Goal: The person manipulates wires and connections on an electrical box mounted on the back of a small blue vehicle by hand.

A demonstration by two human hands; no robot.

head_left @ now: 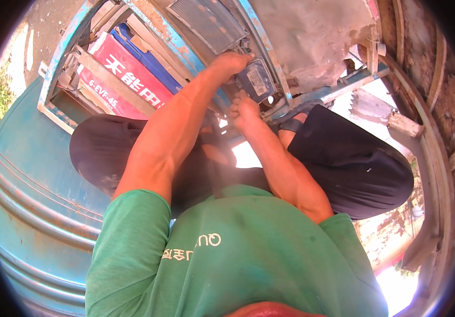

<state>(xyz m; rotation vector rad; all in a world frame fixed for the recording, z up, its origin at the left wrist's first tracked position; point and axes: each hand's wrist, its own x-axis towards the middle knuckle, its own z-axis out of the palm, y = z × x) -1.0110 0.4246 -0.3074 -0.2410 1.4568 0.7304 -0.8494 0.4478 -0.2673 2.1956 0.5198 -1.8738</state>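
A dark grey box with a pale label (pixel 258 80) lies inside a rusty blue metal frame (pixel 177 41), between my legs and ahead of me. My left hand (pixel 232 62) is closed at the box's far left end, beside some wires (pixel 244 45). At the near left corner of the box my right hand (pixel 245 109) is curled shut, its knuckles up. Whatever is pinched in the fingers of either hand is too small or hidden. Beyond my left hand sits a grey finned metal unit (pixel 206 21).
On the left in the frame lie a red box with white print (pixel 124 79) and a blue case (pixel 150 61). A teal ribbed metal panel (pixel 42 185) is at my left. Rusty sheet metal (pixel 322 42) and worn wooden beams (pixel 441 158) stand at the right.
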